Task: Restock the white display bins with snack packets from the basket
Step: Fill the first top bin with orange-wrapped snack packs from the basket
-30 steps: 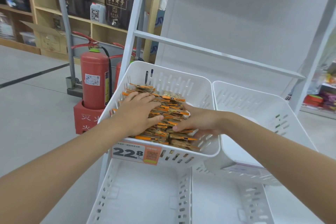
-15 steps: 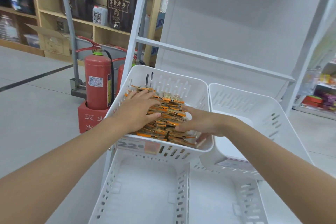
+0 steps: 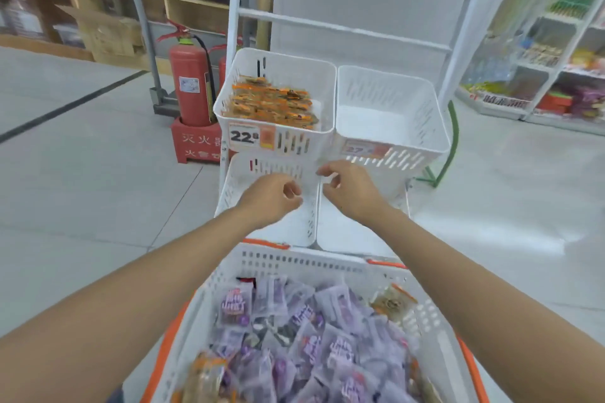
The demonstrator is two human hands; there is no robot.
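Head, left hand (image 3: 273,198), right hand (image 3: 350,195), loosely curled, empty

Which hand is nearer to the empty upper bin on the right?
Right. The right hand is just below the front left corner of the empty upper bin; the left hand is farther left, below the bin of orange packets.

The white rack (image 3: 343,28) carries the upper left bin (image 3: 294,70) full of orange packets (image 3: 271,105), the upper right bin (image 3: 388,88) beside it, the lower left bin (image 3: 234,188) and lower right bin (image 3: 343,237) beneath.

Orange packets (image 3: 271,105) fill upper left bin (image 3: 294,70); upper right bin (image 3: 386,121) stands open.
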